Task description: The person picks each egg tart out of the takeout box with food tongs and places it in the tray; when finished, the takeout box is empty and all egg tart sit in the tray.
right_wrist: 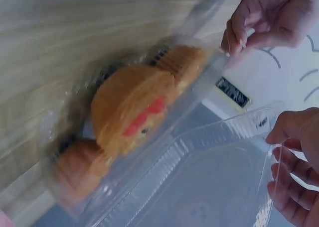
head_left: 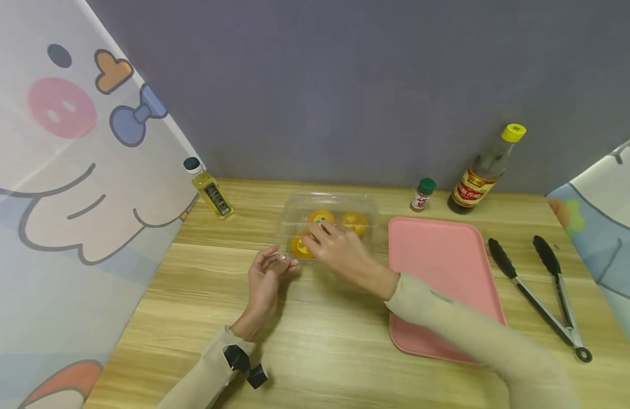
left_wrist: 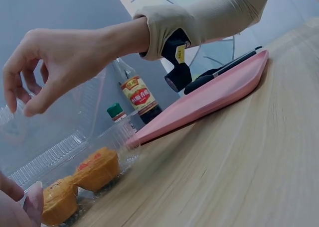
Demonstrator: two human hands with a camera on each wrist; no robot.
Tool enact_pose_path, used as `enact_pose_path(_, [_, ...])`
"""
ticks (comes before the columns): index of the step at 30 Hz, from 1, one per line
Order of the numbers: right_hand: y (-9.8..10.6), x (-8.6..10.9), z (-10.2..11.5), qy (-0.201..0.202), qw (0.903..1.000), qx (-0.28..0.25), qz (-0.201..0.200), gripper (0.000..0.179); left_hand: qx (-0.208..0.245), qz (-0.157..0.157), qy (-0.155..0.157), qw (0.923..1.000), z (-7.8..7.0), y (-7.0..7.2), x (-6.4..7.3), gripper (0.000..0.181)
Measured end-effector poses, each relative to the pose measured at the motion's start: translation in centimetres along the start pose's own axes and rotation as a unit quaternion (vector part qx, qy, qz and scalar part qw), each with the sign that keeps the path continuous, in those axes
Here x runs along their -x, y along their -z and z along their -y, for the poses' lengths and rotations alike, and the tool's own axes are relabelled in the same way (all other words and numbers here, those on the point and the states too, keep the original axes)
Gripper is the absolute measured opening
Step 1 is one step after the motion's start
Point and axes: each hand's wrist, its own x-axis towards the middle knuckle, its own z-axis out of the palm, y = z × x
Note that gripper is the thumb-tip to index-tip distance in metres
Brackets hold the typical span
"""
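A clear plastic clamshell box [head_left: 368,241] holds several golden, muffin-shaped cakes [right_wrist: 130,105], one topped with red marks. Its transparent lid [right_wrist: 199,187] stands raised at an angle over the base. With thumb and fingertips, my left hand [head_left: 264,281] pinches the near left corner of the box. My right hand [head_left: 342,250] is above the cakes; in the right wrist view, its thumb and bent fingers [right_wrist: 286,162] meet at the free edge of the lid. The left wrist view has the right hand [left_wrist: 65,62] arched high over the base, and part of the box lies outside that view.
Right of the box lies a pink tray [head_left: 437,250], with the right forearm across it. Black-tipped tongs [head_left: 537,309] lie spread beyond. At the back stand a green-capped spice jar [head_left: 421,195] and a yellow-capped sauce bottle [head_left: 478,179]. An oil bottle [head_left: 212,193] stands back left.
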Motion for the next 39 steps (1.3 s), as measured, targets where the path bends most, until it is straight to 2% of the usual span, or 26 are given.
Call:
enact_pose_path(5, [0.9,0.8,-1.4,-0.026,0.9995,0.015,-0.014,0.012,-0.001,0.015,0.011,0.9998,-0.1,0.1,0.1,0.046])
enact_pose_path(9, [1.6,1.7,-2.6,-0.046,0.9986,0.005,-0.025,0.01,-0.027,0.009,0.022,0.9994,-0.5,0.6,-0.5,0.041])
enact_pose_path(14, [2.3,2.7,-4.2,-0.073,0.9966,-0.003,-0.037,0.012,-0.098,0.01,0.012,0.9951,-1.5,1.2,-2.5,0.041])
enact_pose_path(21, [3.1,3.7,-6.0,-0.118,0.9907,-0.059,-0.036,0.002,-0.181,0.058,0.011,0.9817,-3.2,1.5,-5.7,0.048])
enact_pose_path(26, [3.2,4.2,-7.2,-0.152,0.9827,-0.094,-0.048,0.004,-0.191,0.096,0.014,0.9767,-3.7,1.1,-7.9,0.05])
enact_pose_path(30, [3.2,4.5,-8.3,-0.181,0.9751,-0.115,-0.057,0.015,-0.191,0.115,0.013,0.9747,-3.6,0.8,-9.2,0.051])
enact_pose_path(34, [3.1,4.6,-9.1,-0.207,0.9666,-0.139,-0.057,0.017,-0.203,0.129,0.008,0.9707,-3.5,0.6,-9.9,0.053])
enact_pose_path(39, [2.8,4.7,-9.9,-0.247,0.9502,-0.183,-0.051,0.018,-0.22,0.152,-0.005,0.9635,-3.4,0.4,-10.5,0.055])
